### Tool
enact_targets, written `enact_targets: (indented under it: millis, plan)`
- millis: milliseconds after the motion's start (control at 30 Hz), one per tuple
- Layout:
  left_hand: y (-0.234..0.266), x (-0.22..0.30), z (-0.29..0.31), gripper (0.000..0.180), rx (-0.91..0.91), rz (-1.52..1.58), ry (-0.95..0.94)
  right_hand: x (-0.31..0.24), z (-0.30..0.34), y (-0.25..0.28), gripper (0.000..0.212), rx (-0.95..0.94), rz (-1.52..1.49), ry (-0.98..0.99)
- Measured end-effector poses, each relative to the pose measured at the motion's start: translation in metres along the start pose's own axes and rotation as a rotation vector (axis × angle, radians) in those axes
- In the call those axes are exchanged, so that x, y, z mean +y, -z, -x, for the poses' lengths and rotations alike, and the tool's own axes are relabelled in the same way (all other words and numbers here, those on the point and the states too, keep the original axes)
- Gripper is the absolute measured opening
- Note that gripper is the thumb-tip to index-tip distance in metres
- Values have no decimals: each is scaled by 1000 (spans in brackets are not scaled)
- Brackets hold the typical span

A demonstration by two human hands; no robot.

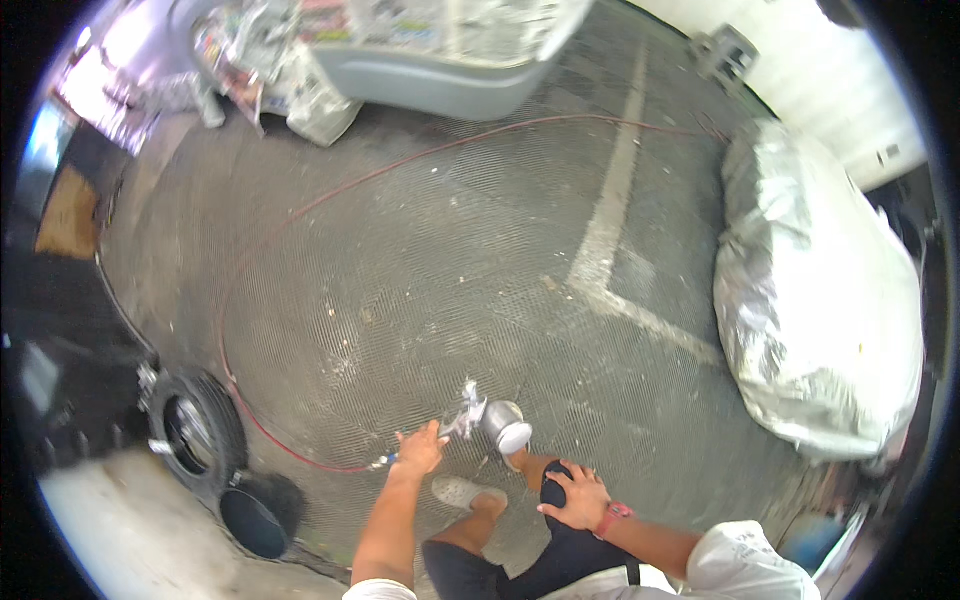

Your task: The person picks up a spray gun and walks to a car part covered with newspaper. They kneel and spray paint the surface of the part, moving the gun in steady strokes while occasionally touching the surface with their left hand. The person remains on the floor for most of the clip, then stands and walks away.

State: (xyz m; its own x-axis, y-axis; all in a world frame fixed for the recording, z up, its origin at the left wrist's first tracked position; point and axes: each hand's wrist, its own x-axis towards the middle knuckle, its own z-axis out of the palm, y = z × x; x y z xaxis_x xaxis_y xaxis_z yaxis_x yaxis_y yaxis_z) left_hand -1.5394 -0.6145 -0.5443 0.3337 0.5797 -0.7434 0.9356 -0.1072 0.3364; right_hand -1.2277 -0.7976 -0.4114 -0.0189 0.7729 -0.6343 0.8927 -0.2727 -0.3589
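Observation:
My left hand (pixel 420 449) is closed around the handle of a spray gun (pixel 464 420), held low over the floor near my feet. The gun has a grey metal cup (pixel 498 418) with a white round end, and its head has a whitish, crumpled look. A red air hose (pixel 330 466) joins the gun's handle through a small fitting just behind my hand. My right hand (pixel 580 497) lies with fingers spread on my bent right knee, holding nothing. A red watch (pixel 613 518) is on that wrist.
The hose loops over the dark ridged floor (pixel 450 260). A grey bumper (pixel 430 85) masked with newspaper stands at the top. On the right is a large bulk under a silvery cover (pixel 815 300). A tyre (pixel 196 432) and a black bucket (pixel 262 515) sit at left.

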Motion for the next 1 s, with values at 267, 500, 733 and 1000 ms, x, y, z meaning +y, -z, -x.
enact_targets:
  millis: [267,500,733,1000]
  plan:
    - [182,240,144,45,-7,128,-246,-66,49,93,92,435,-1050,161]
    - [232,393,183,54,-27,140,-461,-53,39,261,101,762,-1424,-44]
    - [251,509,172,62,-269,452,-333,26,33,353,83,953,-1551,-192]
    - [290,559,60,80,-264,709,-342,113,-47,480,76,1137,-1794,-220]
